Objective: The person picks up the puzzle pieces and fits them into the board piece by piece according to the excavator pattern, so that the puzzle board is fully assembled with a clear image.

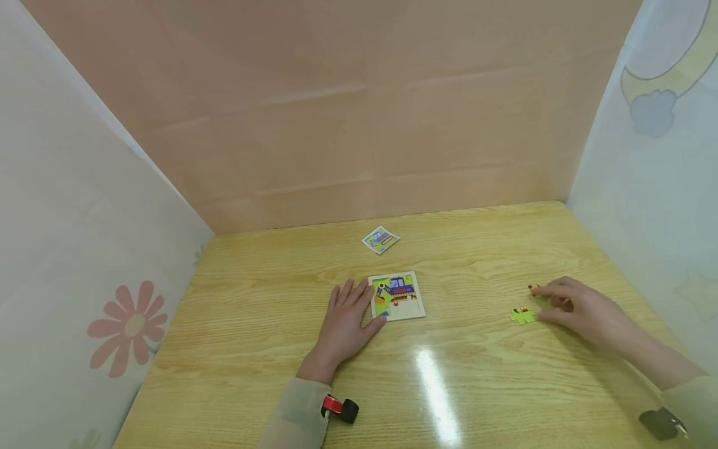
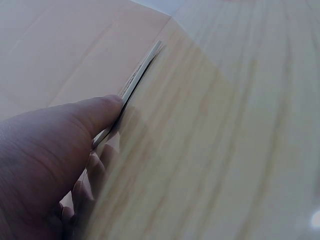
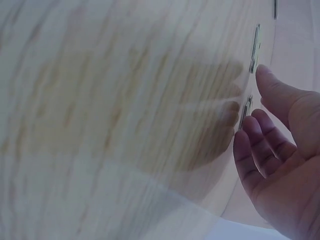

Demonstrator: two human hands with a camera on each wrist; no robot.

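Note:
A square picture puzzle (image 1: 408, 312) with a pale border lies flat on the table, showing a blue excavator on green. Its lower right part shows bare pale tray. My left hand (image 1: 346, 321) lies along its left side, fingers extended, thumb at the lower edge. The left wrist view shows the thumb (image 2: 107, 107) against the thin tray's side. Far to the right, my right hand (image 1: 578, 310) hovers low, thumb and fingers apart. A green puzzle piece (image 1: 523, 317) lies by the thumb. Another small piece (image 1: 531, 289) lies at the index fingertip, partly hidden.
A small card (image 1: 381, 239) with a similar excavator picture lies behind the puzzle. The wooden table (image 1: 241, 349) meets a plain backdrop (image 1: 348, 125) at the back. Patterned white sheets stand on the left (image 1: 50, 218) and right (image 1: 656, 206).

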